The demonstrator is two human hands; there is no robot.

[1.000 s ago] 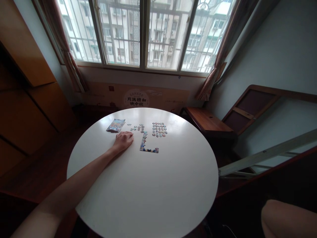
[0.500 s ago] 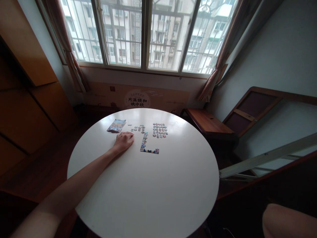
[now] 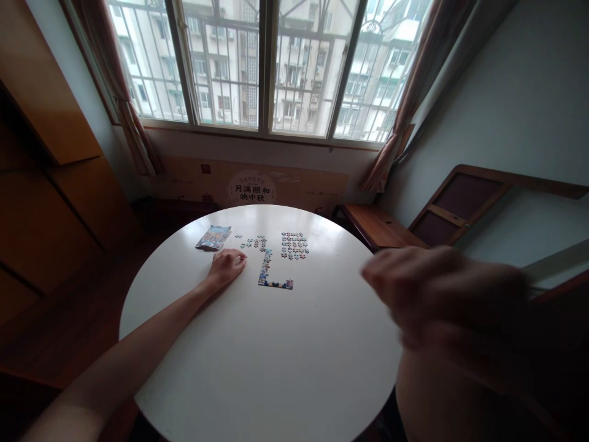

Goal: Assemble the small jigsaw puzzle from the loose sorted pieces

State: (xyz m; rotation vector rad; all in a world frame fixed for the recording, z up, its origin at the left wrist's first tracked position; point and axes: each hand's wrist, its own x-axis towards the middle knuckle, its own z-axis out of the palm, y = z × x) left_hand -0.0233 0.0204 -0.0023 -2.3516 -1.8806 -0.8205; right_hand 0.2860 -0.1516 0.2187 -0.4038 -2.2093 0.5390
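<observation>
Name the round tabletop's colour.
The tabletop is plain white, shown in the head view.

My left arm [image 3: 159, 325] extends forward from lower left; left hand [image 3: 226, 265] palm down, fingers curled, grip unreadable from here. My right hand [image 3: 444, 291], raised and blurred, fingers bent, grip likewise unclear.

My right hand [image 3: 444, 291] is blurred; I cannot tell whether my left hand [image 3: 226, 265] pinches anything. Puzzle pieces [image 3: 289, 248] are too small to read; the bottom edge crops the desk [image 3: 285, 356].
</observation>
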